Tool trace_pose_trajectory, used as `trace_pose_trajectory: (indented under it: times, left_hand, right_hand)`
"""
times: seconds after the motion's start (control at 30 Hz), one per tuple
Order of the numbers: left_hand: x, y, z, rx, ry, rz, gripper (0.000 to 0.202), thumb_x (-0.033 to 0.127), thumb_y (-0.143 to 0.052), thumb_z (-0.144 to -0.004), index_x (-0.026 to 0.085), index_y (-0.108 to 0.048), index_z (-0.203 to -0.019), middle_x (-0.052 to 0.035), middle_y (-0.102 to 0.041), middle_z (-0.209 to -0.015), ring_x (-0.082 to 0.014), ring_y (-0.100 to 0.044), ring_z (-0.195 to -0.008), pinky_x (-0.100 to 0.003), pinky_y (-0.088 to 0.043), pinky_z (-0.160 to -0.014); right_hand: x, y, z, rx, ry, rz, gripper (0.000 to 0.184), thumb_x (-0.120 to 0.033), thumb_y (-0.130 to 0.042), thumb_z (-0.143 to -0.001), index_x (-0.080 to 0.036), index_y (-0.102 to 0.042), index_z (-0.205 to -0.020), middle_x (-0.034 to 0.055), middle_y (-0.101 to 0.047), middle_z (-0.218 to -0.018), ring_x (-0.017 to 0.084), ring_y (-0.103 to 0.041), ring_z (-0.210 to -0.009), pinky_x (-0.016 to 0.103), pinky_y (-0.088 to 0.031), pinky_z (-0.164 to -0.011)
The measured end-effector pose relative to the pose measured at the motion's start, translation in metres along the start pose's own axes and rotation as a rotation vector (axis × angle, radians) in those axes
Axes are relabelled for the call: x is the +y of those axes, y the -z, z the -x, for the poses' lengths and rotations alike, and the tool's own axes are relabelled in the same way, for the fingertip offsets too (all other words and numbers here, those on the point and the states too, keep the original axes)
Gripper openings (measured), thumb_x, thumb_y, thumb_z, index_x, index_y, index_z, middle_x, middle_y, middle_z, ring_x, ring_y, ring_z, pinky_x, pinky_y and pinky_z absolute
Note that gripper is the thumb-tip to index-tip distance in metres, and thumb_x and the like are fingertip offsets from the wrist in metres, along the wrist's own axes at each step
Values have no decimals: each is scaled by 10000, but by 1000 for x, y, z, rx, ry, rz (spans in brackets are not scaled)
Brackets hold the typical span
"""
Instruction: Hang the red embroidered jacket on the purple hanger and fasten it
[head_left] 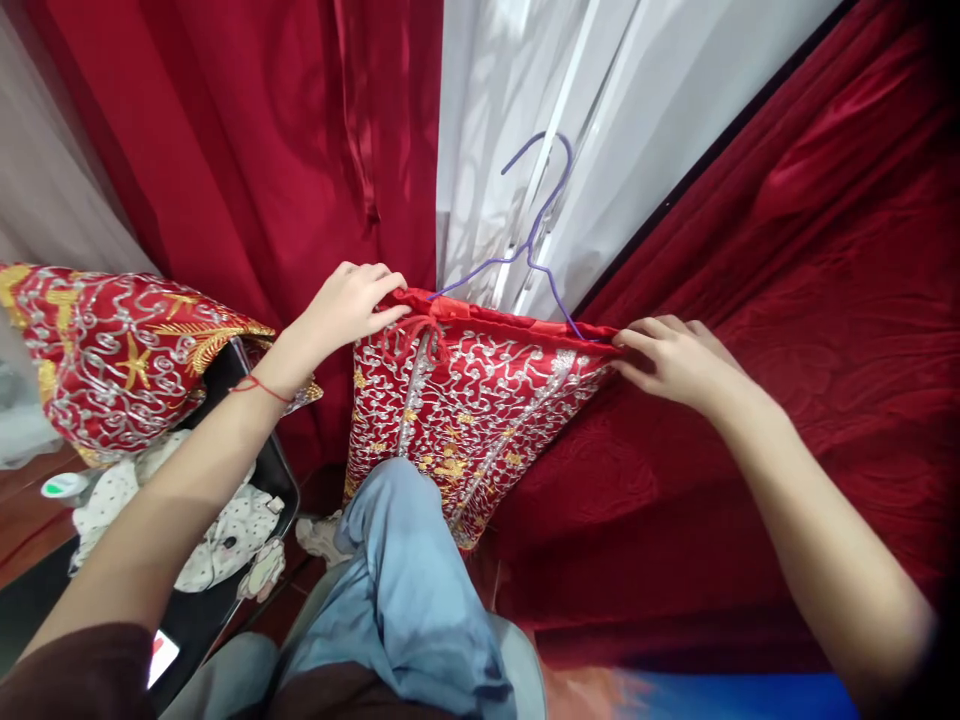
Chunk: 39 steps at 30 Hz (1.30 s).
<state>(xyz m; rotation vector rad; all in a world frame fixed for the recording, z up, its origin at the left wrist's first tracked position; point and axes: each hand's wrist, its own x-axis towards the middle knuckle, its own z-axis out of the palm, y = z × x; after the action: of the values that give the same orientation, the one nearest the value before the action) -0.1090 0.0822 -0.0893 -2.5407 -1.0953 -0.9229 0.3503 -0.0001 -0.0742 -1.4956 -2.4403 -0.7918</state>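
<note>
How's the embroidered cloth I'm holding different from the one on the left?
The held cloth is pulled wide between your left hand and right hand; the left cloth drapes loosely. A purple hanger meets the held cloth; none shows on the left cloth. Both are red with silver and gold decoration.

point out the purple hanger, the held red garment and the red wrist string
Purple hanger (530, 243): head view, on its wire neck.
Held red garment (474, 395): head view, on its embroidered cloth.
Red wrist string (256, 381): head view, on the strand's middle.

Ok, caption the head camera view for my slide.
The left hand and right hand hold an embroidered red drawstring garment by its waistband, purple hanger hook showing above.
</note>
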Motion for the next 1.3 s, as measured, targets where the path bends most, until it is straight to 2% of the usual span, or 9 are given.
trace_pose_trajectory:
  times: [0.2, 0.33, 0.53, 0.63, 0.77, 0.9, 1.0, 1.13, 1.3]
  left_hand:
    - [-13, -9, -1, 58, 110, 101, 246, 311, -448, -951, 180, -634, -1045, -77, -681, -925, -210, -615, -824, -307, -438, -775]
    - [-13, -13, 5, 154, 174, 92, 212, 260, -467, -935, 179, -624, -1051, -74, -679, -892, -203, -622, -815, -294, -436, -767]
    - [-21, -13, 5, 356, 207, 328, 152, 340, -541, -921, 227, -623, -980, -15, -626, -728, -167, -588, -667, -274, -435, -664]
    - [-28, -19, 3, 363, 214, 502, 218, 440, -563, -918, 226, -602, -908, 19, -571, -641, -117, -499, -543, -243, -403, -554]
    - [-35, -35, 6, 309, 242, 661, 319, 526, -545, -916, 209, -575, -923, 23, -566, -651, -89, -489, -519, -213, -404, -518]
    - [-28, -49, 9, 348, 223, 692, 363, 514, -563, -911, 207, -559, -1106, -35, -663, -899, -134, -637, -780, -251, -510, -718]
    - [-15, -52, 5, 346, 207, 656, 361, 508, -513, -940, 193, -583, -1104, -57, -672, -1021, -159, -642, -936, -286, -503, -852]
    - [-5, -52, -1, 330, 229, 659, 317, 490, -569, -910, 184, -645, -948, -31, -679, -923, -150, -629, -855, -271, -492, -812]
    - [-9, -51, -2, 351, 264, 637, 229, 409, -677, -837, 180, -671, -829, -8, -668, -787, -141, -608, -752, -261, -482, -728]
  right_hand:
    - [-14, 23, -6, 27, 68, -501, 212, -379, -523, -930, -257, -684, -994, 85, -677, -1231, 269, -625, -1085, 444, -495, -903]
    - [-36, 38, -11, 112, -63, -750, 206, -406, -598, -909, -208, -653, -915, 67, -699, -962, 183, -623, -818, 315, -491, -730]
    - [-53, 32, -22, 485, -240, -894, 213, -374, -711, -834, -203, -599, -775, -5, -553, -754, 103, -463, -632, 258, -363, -587]
    - [-53, 20, -30, 607, -347, -887, 230, -362, -714, -828, -202, -571, -746, -14, -521, -713, 107, -441, -639, 267, -343, -600]
    - [-51, 3, -30, 548, -393, -756, 231, -419, -652, -865, -219, -560, -793, 3, -546, -750, 139, -477, -676, 297, -392, -662]
    - [-52, -8, -26, 413, -468, -535, 303, -486, -599, -882, -228, -589, -1040, 79, -640, -920, 224, -588, -787, 372, -456, -744]
    - [-60, -12, -28, 319, -561, -357, 409, -506, -537, -904, -192, -569, -1164, 155, -646, -1011, 289, -619, -846, 418, -464, -739]
    - [-77, -8, -33, 220, -545, -144, 408, -431, -356, -977, -151, -595, -1151, 203, -616, -1078, 320, -621, -900, 417, -441, -735]
    - [-85, -6, -34, 118, -492, -44, 452, -380, -262, -1001, -141, -645, -1007, 171, -621, -912, 253, -598, -749, 327, -350, -612]
